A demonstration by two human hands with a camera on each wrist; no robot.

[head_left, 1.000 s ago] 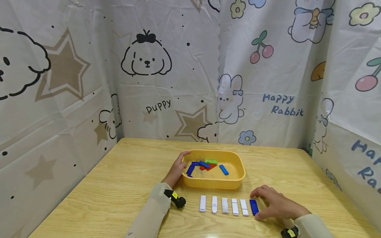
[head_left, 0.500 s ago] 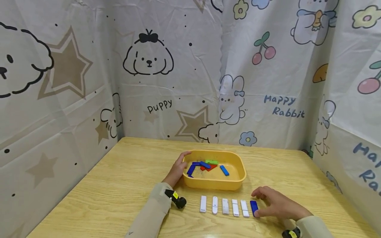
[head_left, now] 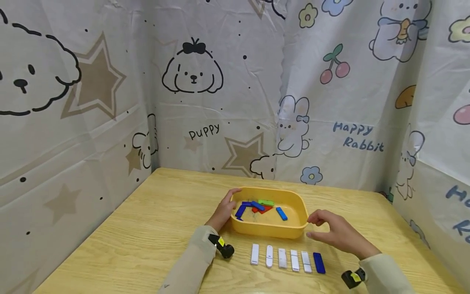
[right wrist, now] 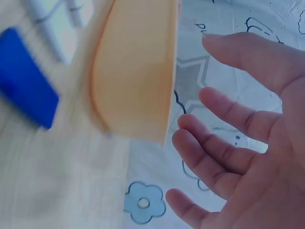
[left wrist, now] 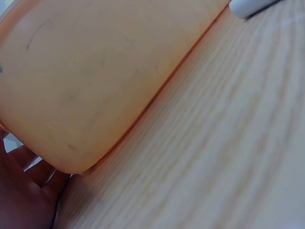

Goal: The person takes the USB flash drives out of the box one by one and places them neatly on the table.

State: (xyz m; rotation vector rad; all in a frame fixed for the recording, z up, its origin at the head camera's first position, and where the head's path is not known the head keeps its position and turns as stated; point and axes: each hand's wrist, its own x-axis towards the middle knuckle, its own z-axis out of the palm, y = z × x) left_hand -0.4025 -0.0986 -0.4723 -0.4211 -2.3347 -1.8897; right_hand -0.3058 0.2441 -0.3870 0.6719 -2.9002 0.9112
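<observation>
A yellow tray (head_left: 298, 204) sits mid-table with several blue pieces (head_left: 281, 213), a green one (head_left: 266, 202) and a red one (head_left: 261, 209) inside. My left hand (head_left: 225, 208) holds the tray's left end, fingers curled over the rim. In the left wrist view the tray wall (left wrist: 95, 71) fills the frame, with my palm (left wrist: 19, 191) at the bottom left. In front of the tray lies a row of white pieces (head_left: 282, 258) ending in a dark blue piece (head_left: 319, 262). My right hand (head_left: 323, 228) hovers empty by the tray's right end, its fingers (right wrist: 228, 119) spread beside the tray (right wrist: 136, 71).
Printed cartoon curtains (head_left: 205, 102) wall in the wooden table (head_left: 154, 228) at the back and on both sides. Small black wrist cameras (head_left: 225, 249) sit at both sleeves. Bare wood lies to the left of the tray and behind it.
My right hand has left the dark blue piece at the row's right end and risen toward the tray's right end. The left hand has stayed on the tray.
</observation>
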